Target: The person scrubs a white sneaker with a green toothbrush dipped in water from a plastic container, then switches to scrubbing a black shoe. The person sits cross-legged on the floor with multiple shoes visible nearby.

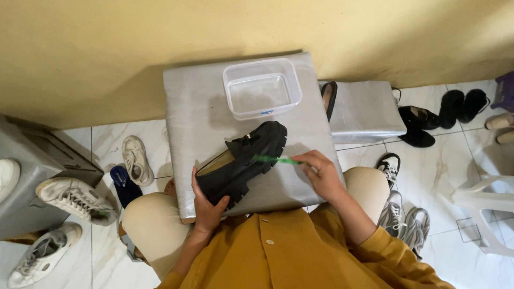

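My left hand (208, 206) grips the heel end of a black chunky-soled loafer (243, 160), holding it tilted above a grey padded block (198, 123). Pinched in the fingers of my right hand (321, 174) is a thin green toothbrush (276, 159), blurred, with its tip against the shoe's side near the sole. A clear plastic tub (262, 87) of water stands on the block's far side, beyond the shoe.
A second grey block (364, 112) stands to the right with black shoes (428, 120) on the tiled floor beyond. White sneakers (75, 199) lie at left by a grey box (32, 176). Grey sneakers (401, 214) and a white plastic chair (487, 206) are at right. A yellow wall is ahead.
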